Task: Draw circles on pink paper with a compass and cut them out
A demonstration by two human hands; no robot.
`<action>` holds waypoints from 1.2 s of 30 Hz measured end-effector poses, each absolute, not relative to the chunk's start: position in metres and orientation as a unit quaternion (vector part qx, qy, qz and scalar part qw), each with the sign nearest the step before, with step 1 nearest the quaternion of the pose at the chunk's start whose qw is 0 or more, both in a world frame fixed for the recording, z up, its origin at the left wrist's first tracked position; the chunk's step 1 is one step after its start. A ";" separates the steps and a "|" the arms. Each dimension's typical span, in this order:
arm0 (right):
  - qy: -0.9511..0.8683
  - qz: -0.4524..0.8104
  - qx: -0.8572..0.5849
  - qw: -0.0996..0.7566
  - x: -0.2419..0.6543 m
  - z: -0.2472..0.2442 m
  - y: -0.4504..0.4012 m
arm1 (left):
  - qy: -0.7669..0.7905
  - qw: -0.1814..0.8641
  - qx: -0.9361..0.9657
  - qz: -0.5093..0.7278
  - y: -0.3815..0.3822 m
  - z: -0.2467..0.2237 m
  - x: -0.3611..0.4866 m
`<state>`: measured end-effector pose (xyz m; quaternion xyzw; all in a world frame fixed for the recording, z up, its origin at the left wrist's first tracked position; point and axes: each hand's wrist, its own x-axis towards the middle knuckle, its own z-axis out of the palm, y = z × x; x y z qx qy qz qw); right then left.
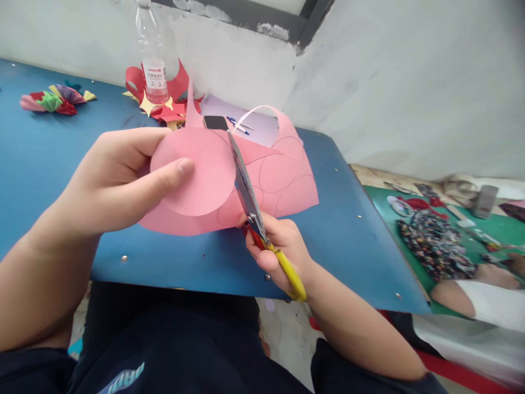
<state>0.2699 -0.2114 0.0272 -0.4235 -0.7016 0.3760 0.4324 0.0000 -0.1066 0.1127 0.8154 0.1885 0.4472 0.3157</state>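
Note:
My left hand [127, 180] pinches a round piece of pink paper [205, 175], with the thumb lying on its front. In my right hand [283, 246] is a pair of scissors [251, 202] with yellow and red handles. Their blades point up and away, along the right edge of the pink circle. Behind the circle spreads a larger pink sheet [287, 180] marked with drawn round outlines. A narrow strip of it curls upward at the far right. Whether the circle is still joined to the sheet is hidden.
On the blue table [336, 246] stand a plastic bottle [152, 60] and red paper scraps [172, 112]. Folded colourful paper [57, 99] lies far left, a pen [240, 126] near lilac paper. To the right, another person's arm [455, 298] rests by a green table [381, 205].

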 end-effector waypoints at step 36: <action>-0.684 0.415 -0.365 0.476 0.273 0.022 -0.209 | 0.244 0.339 0.785 0.458 -0.117 0.114 -0.001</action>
